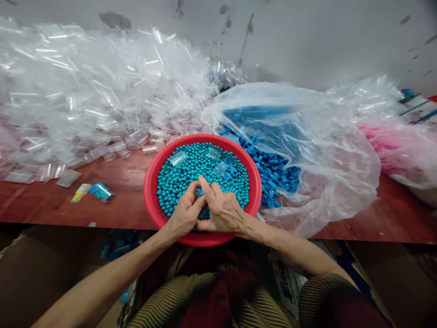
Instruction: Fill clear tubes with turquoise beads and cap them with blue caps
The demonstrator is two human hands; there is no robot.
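Note:
My left hand (189,207) and my right hand (220,207) meet over the near part of a red basin (150,191). The fingers of both are closed together around something small that they mostly hide. Beneath them the basin is filled with teal beads (174,182). On the beads lie a clear plastic tube (178,158), another clear piece (213,153), and a clear tube with a blue cap (227,168) beside it. To the right of the basin spills a heap of blue plastic caps (276,173), partly under a clear plastic bag (334,159).
A large heap of clear plastic tubes (85,100) covers the left of the red-brown table (123,205). Near its front edge lie a bead-filled tube (101,192) and a yellow piece (81,192). Bagged pink parts (378,141) are at the right. A grey wall (300,41) stands behind.

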